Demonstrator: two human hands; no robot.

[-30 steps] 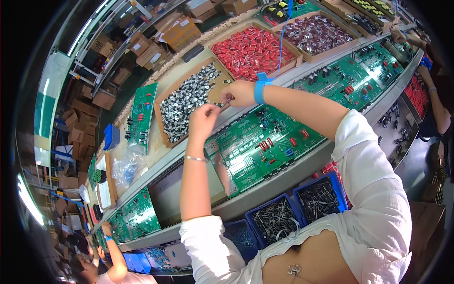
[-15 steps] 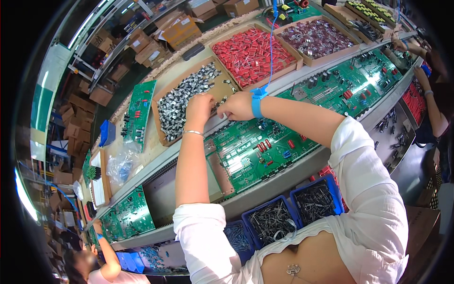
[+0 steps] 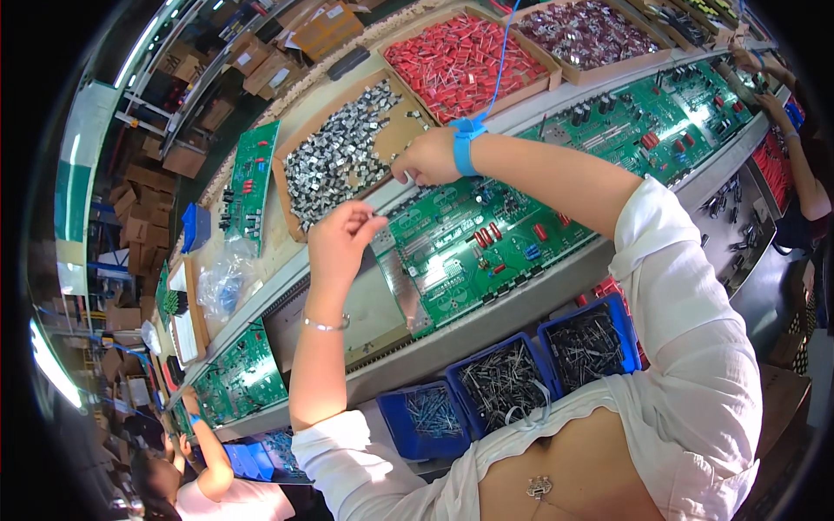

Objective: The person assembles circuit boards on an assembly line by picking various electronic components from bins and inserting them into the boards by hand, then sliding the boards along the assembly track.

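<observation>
Left hand (image 3: 340, 236) is up over the conveyor edge, fingers curled in, thumb and fingertips pinched together. If a part is in the pinch I can't make it out, too small. Silver bracelet (image 3: 326, 325) on that wrist.

Right hand (image 3: 426, 157) sits just past the left one, at the near edge of the cardboard tray of grey components (image 3: 334, 161), fingers bent down and closed on something tiny. Can't tell what it grips. Blue wrist strap (image 3: 466, 143) on that wrist, its blue cord (image 3: 501, 61) runs up out of frame.

Green circuit board (image 3: 473, 239) lies directly under and just nearer than both hands, with red and blue parts already on it. My right forearm covers its far-right corner.

Beyond the right hand: tray of red components (image 3: 456, 61), then a tray of dark ones (image 3: 595, 30), cut off at the top edge.

Near my torso: three blue bins (image 3: 508, 391) of leaded parts, partly hidden by my shirt.

Left of the left hand: a clear plastic bag (image 3: 221, 282), contents unreadable.

Other people's hands at far right (image 3: 769, 104) and lower left (image 3: 187, 404), distorted by the lens rim.
</observation>
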